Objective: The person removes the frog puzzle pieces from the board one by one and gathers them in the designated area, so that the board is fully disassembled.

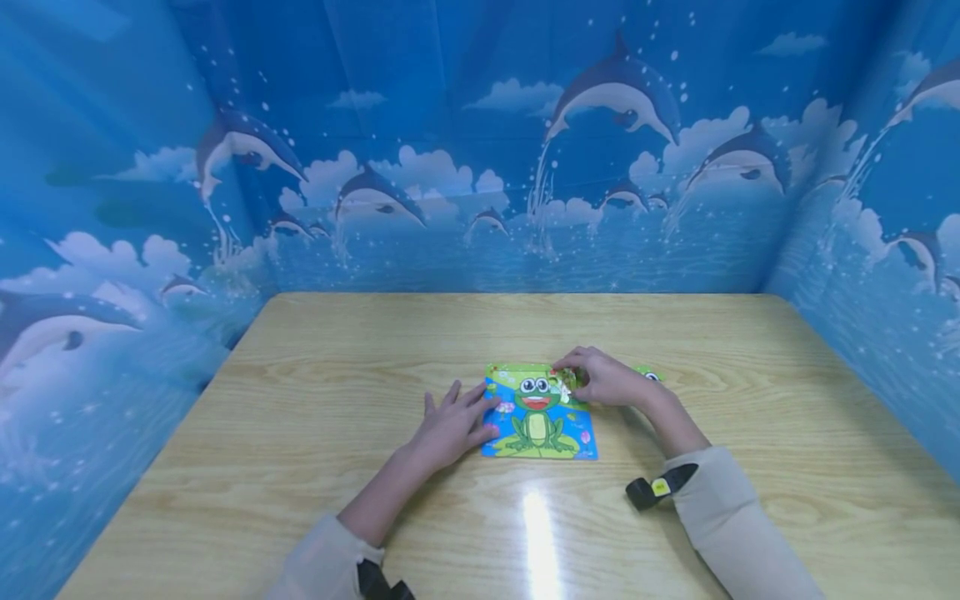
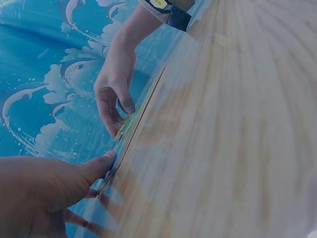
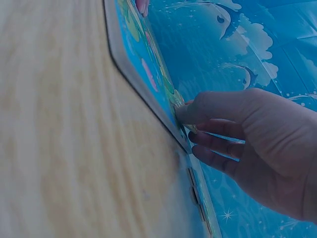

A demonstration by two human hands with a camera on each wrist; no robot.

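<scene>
Blue-and-green frog board [image 1: 536, 427]: laid flat on the pale wood table [image 1: 352, 358]; a green frog with an open red mouth is printed across its middle, seated on a lily pad, with pink flowers to either side.
Left hand [image 1: 450, 425]: placed at the left edge of the board, palm down; the fingers are spread apart, and the edge is touched by the thumb.
Right hand [image 1: 611, 380]: held over the far right corner of the board; a small piece [image 1: 567, 380] is pinched by the thumb and fingertips, and gaps are shown between the remaining fingers in the right wrist view.
Held piece: partly covered by the fingertips at that same corner of the board; whether it is seated or lifted cannot be told.
Green piece with a printed eye [image 1: 648, 374]: set down just right of the board, partly hidden by the right hand and wrist; notched edges are seen past the board's corner in the right wrist view.
Sleeves: the left sleeve [image 1: 318, 562] is seen to the near left of the board, the right sleeve [image 1: 738, 521] to its near right; by each cuff a black strap [image 1: 681, 477] is worn.
Glare: a white streak [image 1: 542, 542] is reflected on the near side of the board.
Dolphin backdrop [image 1: 450, 125]: hung beyond the board and to both sides, printed with clouds and water.
</scene>
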